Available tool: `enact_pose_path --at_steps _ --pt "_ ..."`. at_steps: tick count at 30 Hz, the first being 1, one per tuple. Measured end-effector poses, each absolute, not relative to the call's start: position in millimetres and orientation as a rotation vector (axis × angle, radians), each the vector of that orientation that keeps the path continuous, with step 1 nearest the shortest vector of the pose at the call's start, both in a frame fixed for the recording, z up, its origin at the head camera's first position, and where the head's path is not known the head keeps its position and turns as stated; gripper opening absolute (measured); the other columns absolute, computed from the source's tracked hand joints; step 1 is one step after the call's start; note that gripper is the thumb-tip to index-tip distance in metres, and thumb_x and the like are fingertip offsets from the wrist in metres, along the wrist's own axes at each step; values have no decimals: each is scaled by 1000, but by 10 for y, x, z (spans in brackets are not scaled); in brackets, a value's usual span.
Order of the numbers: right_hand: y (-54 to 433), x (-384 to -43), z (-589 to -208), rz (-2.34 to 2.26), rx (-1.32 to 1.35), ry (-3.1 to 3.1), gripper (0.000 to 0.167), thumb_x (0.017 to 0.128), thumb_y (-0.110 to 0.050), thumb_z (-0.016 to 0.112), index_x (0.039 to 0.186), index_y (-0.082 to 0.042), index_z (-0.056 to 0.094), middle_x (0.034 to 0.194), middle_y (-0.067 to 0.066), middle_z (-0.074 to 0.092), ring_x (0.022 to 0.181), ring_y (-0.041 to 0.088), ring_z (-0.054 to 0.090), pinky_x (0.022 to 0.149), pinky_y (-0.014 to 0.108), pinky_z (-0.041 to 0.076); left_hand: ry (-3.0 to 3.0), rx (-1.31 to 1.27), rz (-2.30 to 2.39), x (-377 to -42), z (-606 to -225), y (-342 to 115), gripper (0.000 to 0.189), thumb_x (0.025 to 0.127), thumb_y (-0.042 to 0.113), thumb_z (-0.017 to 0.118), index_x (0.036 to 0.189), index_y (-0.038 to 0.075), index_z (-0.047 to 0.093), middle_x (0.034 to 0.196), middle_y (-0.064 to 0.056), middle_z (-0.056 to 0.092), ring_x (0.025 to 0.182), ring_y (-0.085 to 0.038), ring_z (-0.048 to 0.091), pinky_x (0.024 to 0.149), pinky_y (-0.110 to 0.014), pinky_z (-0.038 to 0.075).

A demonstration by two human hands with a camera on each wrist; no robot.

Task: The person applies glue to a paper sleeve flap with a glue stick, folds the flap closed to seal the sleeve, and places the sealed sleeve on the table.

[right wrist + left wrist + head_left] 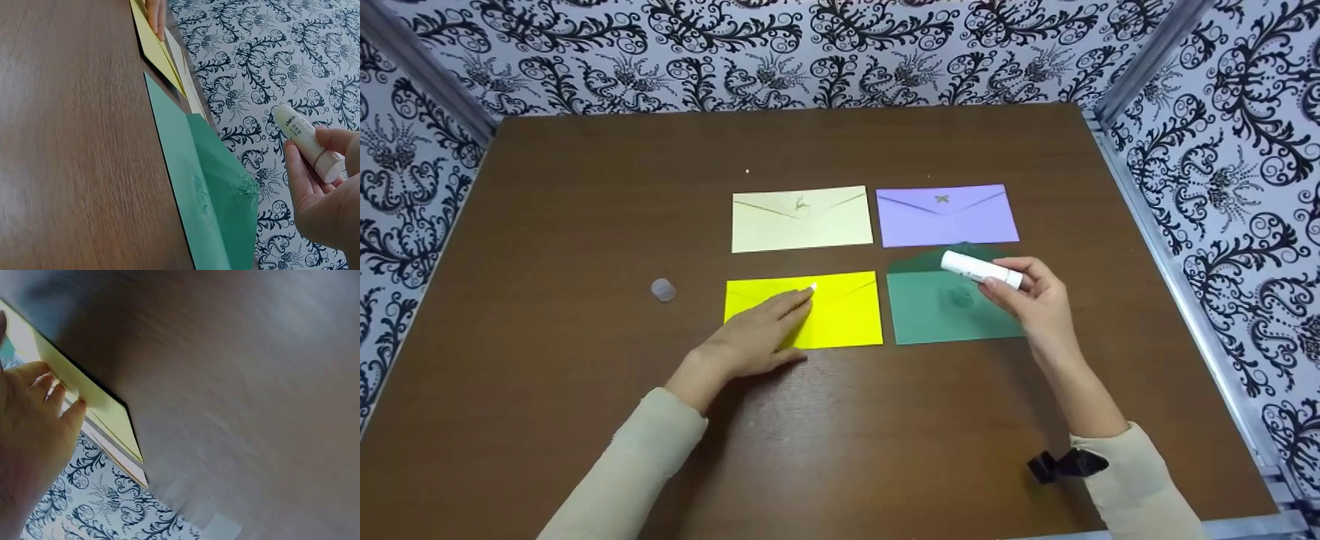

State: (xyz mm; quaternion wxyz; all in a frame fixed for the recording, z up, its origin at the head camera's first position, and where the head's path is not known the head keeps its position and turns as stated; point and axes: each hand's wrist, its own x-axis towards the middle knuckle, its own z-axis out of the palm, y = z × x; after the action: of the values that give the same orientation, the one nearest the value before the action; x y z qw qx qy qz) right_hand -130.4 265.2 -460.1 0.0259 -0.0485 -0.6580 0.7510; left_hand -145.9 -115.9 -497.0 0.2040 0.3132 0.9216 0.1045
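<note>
My right hand (1044, 315) holds a white glue stick (971, 267) between thumb and fingers, above the green envelope (922, 319). That envelope's flap (225, 174) stands unfolded on its far side. Rough glue smears (244, 188) show on the flap, and a similar patch marks the envelope's body. With fingers extended, my left hand (757, 330) rests on a yellow envelope (847, 315), whose flap is folded down; the hand hides its lower left part. The right wrist view shows print along the glue stick's barrel.
Behind lie a cream envelope (802, 231) and a purple envelope (949, 225), both with folded flaps and small gold decorations. A small translucent cap (663, 290) sits left on the brown table (585, 210). Patterned panels (772, 60) and metal rails (1177, 277) border the table.
</note>
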Motion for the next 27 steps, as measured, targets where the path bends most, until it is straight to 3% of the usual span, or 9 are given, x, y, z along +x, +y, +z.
enact_pose_path --at_steps 4,10,27 --pt "2682 -1277 -4614 2312 -161 -2046 20 90 7 66 108 -3 64 101 1 74 92 13 75 84 27 60 2643 838 368 -1526 -4936 -1125 66 101 34 58 157 13 31 167 -4 21 153 -27 27 122 -45 34" --pt "2773 -1256 -4610 2291 -158 -2047 20 90 6 67 106 -6 64 100 0 74 91 12 75 84 28 60 2709 825 442 -1574 -4813 -948 61 99 29 63 154 16 39 165 -4 26 148 -27 37 110 -42 48" --pt "2953 -1327 -4685 2236 -142 -2107 22 89 2 70 109 -2 62 98 -3 75 90 10 74 81 24 60 2643 1220 296 -1599 -4743 -3 52 96 24 67 145 17 54 157 -2 43 146 -22 40 122 -33 34"
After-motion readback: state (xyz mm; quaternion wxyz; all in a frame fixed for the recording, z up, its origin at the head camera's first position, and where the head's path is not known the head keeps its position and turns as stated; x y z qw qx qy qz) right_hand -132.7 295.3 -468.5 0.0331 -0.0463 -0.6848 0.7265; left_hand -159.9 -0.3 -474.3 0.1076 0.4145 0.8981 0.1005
